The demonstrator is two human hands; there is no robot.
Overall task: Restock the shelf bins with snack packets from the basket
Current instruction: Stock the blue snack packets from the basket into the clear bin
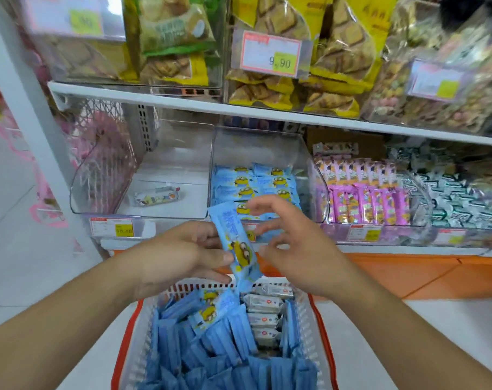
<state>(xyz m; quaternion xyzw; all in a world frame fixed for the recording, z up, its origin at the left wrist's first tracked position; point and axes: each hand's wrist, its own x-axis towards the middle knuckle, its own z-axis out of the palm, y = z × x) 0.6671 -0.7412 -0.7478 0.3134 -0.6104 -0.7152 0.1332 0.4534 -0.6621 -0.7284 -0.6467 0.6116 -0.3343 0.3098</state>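
Two bare hands reach out over one white basket (pixel 304 305) with an orange rim, which is packed with blue snack packets (pixel 211 347) standing on edge, too many and too tightly stacked to count, plus a column of about five white packets (pixel 263 311) along its right side. The left hand (pixel 182 254) comes in from the lower left, its thumb and curled fingers gripping a single blue packet (pixel 239 246) printed with a yellow goggled cartoon figure; the packet stands nearly upright, tilted slightly left, between the basket and the shelf front. The right hand (pixel 289 243) hovers just beside the packet with its fingers spread and loosely bent, holding nothing, though whether a fingertip touches the wrapper cannot be told. On the lower shelf stand four clear bins in view: the left bin (pixel 104 192) holds just one small packet (pixel 157 196); the middle bin (pixel 309 164), straight ahead of the hands, holds rows of the same blue packets (pixel 256 184); the next bin has pink and purple packets (pixel 363 192), and the far right one white and green packets (pixel 450 198). The upper shelf carries yellow biscuit bags (pixel 337 52) behind a price tag (pixel 270 53) reading 9.90. A small tag (pixel 112 228) under the left bin seems to read 18.80; other writing is blurred.
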